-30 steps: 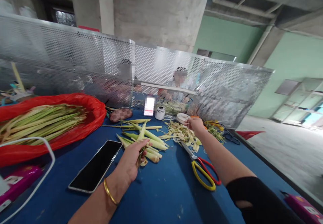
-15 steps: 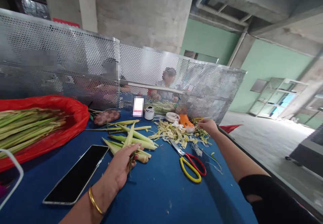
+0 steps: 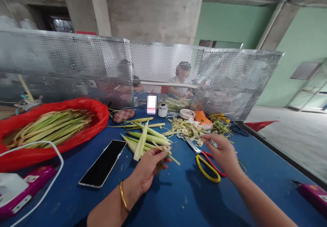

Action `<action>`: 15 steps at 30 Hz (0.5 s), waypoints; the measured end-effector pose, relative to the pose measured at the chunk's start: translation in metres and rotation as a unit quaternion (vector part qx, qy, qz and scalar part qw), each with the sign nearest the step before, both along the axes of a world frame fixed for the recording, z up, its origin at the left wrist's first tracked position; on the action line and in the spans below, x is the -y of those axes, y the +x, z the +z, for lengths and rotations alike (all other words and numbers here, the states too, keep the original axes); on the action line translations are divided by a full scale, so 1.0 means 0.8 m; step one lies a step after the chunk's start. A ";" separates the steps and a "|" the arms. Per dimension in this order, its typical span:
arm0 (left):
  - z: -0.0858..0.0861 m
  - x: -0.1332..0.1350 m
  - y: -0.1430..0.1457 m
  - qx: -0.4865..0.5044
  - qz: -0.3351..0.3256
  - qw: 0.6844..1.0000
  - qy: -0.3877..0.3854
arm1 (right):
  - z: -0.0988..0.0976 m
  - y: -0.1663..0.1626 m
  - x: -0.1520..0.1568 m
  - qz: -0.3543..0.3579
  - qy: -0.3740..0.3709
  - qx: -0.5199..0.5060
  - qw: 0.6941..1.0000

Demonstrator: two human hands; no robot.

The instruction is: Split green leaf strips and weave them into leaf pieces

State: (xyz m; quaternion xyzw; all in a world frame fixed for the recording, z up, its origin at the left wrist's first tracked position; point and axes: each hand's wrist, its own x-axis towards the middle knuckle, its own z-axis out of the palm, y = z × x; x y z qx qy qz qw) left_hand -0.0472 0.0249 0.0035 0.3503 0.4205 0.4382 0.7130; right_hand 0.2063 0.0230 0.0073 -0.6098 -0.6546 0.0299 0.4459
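Note:
My left hand [image 3: 150, 167], a gold bangle at its wrist, is closed on a small bunch of thin green plant strips [image 3: 159, 167]. Right beside its fingers lie pale green corn-husk-like leaves [image 3: 143, 141], one resting across the others. My right hand [image 3: 221, 150] hovers over the scissors [image 3: 208, 167], its fingers drawn together; whatever they pinch, if anything, is too small to make out. The scissors have one yellow and one red handle and lie on the blue tabletop. Behind them spreads a heap of cut husk scraps [image 3: 184, 127].
A black-screened phone [image 3: 103, 164] lies left of my left hand. Farther left are a red bag [image 3: 100, 116] of long green stalks and a purple power strip [image 3: 35, 186] with a white cable. Tape [image 3: 187, 114] and an orange packet [image 3: 203, 118] sit behind. A perforated metal screen [image 3: 163, 60] borders the table; people sit beyond.
My right hand has come back from the scrap heap's far right side to above the scissors. My left hand still grips the strips. The view has turned to the left.

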 end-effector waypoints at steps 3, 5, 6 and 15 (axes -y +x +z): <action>-0.007 0.002 0.004 -0.010 -0.013 1.000 0.024 | -0.001 -0.068 0.015 0.129 -0.100 -0.130 0.978; -0.010 0.003 0.007 -0.019 -0.024 0.998 0.047 | -0.003 -0.093 0.024 0.145 -0.133 -0.177 0.964; -0.011 0.004 0.008 -0.024 -0.030 0.998 0.057 | -0.004 -0.099 0.028 0.149 -0.136 -0.191 0.961; -0.013 0.014 0.022 -0.057 -0.064 0.995 0.050 | -0.014 -0.097 0.035 0.119 -0.141 -0.202 0.962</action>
